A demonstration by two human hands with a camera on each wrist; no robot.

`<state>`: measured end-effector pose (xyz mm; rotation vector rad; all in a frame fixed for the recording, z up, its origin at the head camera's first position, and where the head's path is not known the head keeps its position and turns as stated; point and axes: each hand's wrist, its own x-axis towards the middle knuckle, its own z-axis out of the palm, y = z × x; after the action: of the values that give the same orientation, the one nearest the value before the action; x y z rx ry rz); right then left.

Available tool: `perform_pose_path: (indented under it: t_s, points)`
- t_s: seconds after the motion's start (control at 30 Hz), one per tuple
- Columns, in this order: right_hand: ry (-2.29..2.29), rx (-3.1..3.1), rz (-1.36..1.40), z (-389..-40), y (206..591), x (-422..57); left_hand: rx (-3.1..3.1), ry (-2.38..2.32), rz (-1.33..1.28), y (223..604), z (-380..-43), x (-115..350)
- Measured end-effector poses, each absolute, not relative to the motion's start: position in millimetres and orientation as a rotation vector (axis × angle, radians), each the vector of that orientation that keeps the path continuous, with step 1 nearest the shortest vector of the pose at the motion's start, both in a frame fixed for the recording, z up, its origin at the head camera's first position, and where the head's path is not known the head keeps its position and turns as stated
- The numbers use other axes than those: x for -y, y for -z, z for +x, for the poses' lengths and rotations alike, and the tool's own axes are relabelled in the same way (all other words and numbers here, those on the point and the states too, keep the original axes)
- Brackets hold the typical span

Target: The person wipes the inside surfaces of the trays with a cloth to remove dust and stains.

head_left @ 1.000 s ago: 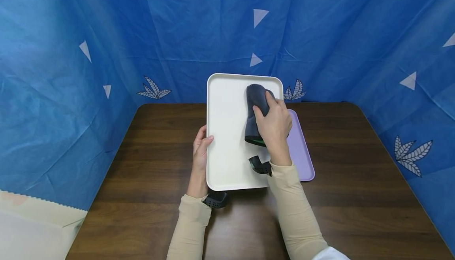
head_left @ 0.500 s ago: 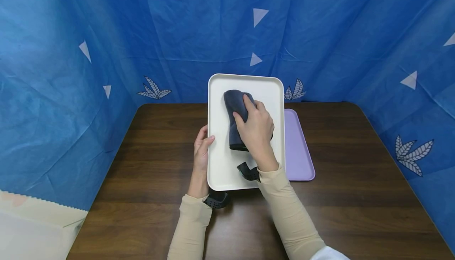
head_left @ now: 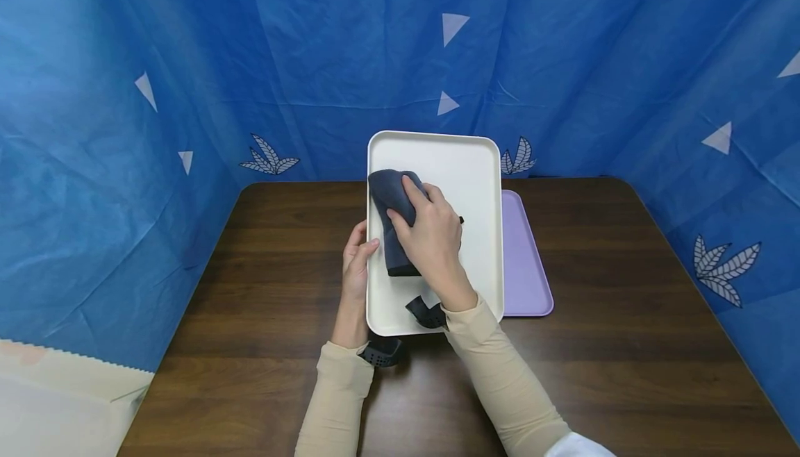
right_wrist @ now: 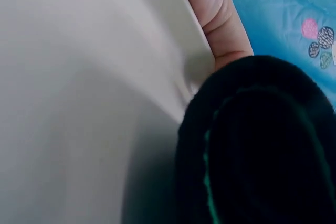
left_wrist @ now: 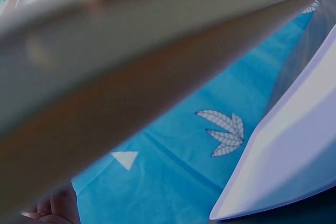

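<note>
In the head view a white tray (head_left: 469, 165) is tipped up toward me. My left hand (head_left: 355, 269) holds it by the left edge, thumb over the rim and fingers behind. My right hand (head_left: 432, 238) grips a folded dark grey-blue cloth (head_left: 394, 200) against the tray's inner face, near the left rim. The right wrist view shows the dark end of the cloth (right_wrist: 194, 192) with green stitching, close to the tray wall (right_wrist: 163, 19) and the left hand (right_wrist: 226, 30). The tray's underside (left_wrist: 131, 93) crosses the left wrist view.
A light purple tray (head_left: 525, 262) lies on the dark wooden table (head_left: 625, 318), partly hidden behind the white tray. A blue patterned curtain (head_left: 337, 47) surrounds the table's back and sides. Pale fabric (head_left: 56, 401) shows at the lower left.
My right hand has slid the cloth leftward and slightly down across the white tray, from its right side to its left rim. The left hand and tray stay nearly still.
</note>
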<state>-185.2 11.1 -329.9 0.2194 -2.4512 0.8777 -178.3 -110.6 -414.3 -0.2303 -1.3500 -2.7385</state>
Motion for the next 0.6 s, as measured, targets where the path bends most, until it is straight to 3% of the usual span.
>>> perform_pose_path:
  t_s: [0.6]
  points:
    - [-1.083, 2.425, 0.066, -190.7, 335.6, -40.0, 1.306, 2.726, -0.180, 413.8, -179.5, 115.6]
